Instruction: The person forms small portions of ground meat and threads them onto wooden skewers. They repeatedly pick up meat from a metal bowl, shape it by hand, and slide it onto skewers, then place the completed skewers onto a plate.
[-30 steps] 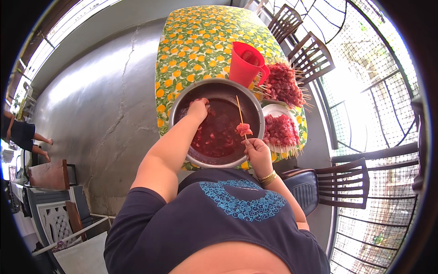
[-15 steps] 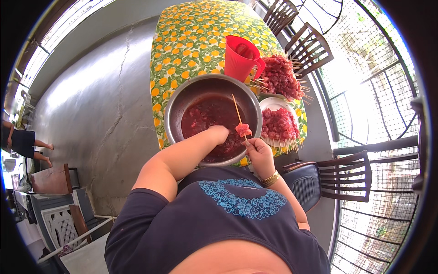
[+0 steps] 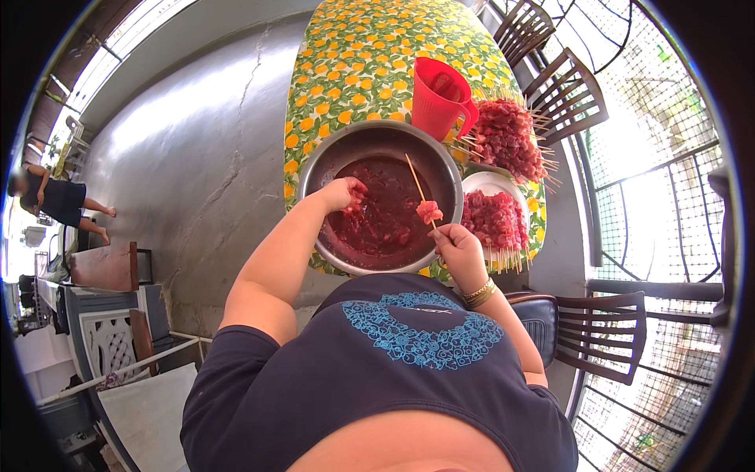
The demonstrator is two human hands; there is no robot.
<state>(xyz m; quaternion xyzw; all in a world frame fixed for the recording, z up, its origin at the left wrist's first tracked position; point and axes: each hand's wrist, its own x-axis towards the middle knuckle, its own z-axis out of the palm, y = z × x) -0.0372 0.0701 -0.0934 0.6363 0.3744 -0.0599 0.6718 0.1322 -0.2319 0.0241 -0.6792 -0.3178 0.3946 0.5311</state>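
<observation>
Basin [image 3: 370, 140]: round, silver metal; dark red liquid with meat pieces [image 3: 387, 216] inside; serves as dial.
Left hand [image 3: 344, 195]: inside basin, 9 o'clock; fingers curled; cannot tell whether they grip meat.
Right hand [image 3: 458, 245]: just outside rim, 4 o'clock; fingertips clamped on skewer.
Skewer [image 3: 415, 175]: thin, pale wood; slants over basin toward 11 o'clock; pink raw chunk [image 3: 429, 211] threaded low.
Pitcher [image 3: 435, 102]: red plastic, 1 o'clock.
Plate [image 3: 486, 182]: round, white, 3 o'clock, loaded with skewered meat [image 3: 495, 220].

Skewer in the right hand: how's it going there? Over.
Right hand pinching skewer, meat threaded. Left hand over metal bowl, grip unclear. Red pitcher beyond bowl, seemingly not in the way.
</observation>
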